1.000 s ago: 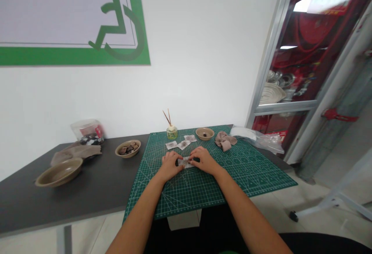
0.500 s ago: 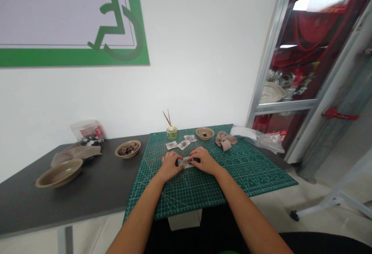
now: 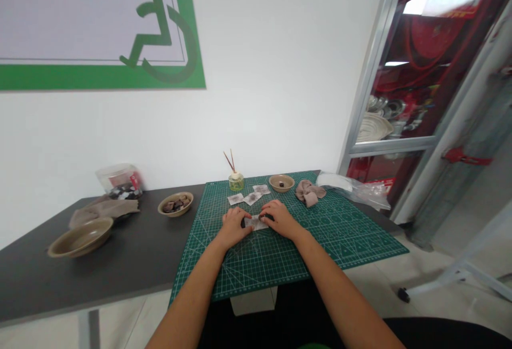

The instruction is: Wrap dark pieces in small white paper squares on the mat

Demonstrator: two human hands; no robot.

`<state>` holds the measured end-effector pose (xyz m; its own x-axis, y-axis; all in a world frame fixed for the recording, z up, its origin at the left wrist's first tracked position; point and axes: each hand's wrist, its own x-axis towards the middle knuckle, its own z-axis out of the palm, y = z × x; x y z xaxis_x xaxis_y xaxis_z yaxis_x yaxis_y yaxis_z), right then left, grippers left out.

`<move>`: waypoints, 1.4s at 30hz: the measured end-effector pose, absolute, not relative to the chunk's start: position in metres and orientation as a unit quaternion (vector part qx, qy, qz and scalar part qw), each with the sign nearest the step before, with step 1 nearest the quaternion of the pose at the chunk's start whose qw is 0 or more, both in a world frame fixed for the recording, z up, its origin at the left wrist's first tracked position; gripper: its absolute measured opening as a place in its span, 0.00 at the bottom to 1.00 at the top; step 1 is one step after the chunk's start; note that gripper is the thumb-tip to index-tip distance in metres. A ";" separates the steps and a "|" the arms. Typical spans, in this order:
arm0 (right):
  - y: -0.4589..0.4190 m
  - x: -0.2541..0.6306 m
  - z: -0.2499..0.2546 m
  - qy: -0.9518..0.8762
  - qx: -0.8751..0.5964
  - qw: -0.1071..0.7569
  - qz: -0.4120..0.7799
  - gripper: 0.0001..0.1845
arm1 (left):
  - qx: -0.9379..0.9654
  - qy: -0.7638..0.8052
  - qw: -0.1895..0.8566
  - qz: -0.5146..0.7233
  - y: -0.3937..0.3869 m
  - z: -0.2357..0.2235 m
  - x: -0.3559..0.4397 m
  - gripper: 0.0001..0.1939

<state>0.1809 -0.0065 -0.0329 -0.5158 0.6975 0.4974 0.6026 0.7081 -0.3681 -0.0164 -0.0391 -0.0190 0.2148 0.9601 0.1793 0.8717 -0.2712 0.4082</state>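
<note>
On the green cutting mat (image 3: 320, 248), a small pale paper square (image 3: 259, 224) with a grey print lies between my two hands. My left hand (image 3: 235, 226) holds its left side, thumb and forefinger closed on the edge. At the upper right of this square, my right hand (image 3: 285, 221) is curled with its thumb and forefinger together. Something small and dark shows at those fingertips, too small to name. Behind my hands several similar paper squares (image 3: 252, 198) lie in a loose row. A tan bowl (image 3: 288, 188) past my right hand holds a small dark piece.
A glass reed diffuser (image 3: 236, 181) stands by the wall. Left of the mat are a bowl of brown pieces (image 3: 176, 204), a larger tan bowl (image 3: 80, 238), a brown cloth (image 3: 104, 209) and a clear container (image 3: 120, 181). Rightward lie a crumpled cloth (image 3: 310, 193) and a plastic bag (image 3: 356, 189).
My right thumb and forefinger have shifted slightly up and away from the middle of the paper square, uncovering more of its print. My left hand stays in nearly the same place.
</note>
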 end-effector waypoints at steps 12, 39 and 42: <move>-0.010 0.170 -0.028 -0.878 -0.352 0.313 0.085 0.06 | 0.778 0.586 0.107 0.201 -0.039 -0.019 -0.017 0.13; -0.010 0.174 -0.028 -0.891 -0.331 0.303 0.068 0.11 | 0.775 0.589 0.108 0.203 -0.039 -0.020 -0.016 0.13; -0.009 0.177 -0.029 -0.884 -0.341 0.313 0.068 0.11 | 0.776 0.587 0.107 0.203 -0.038 -0.020 -0.017 0.13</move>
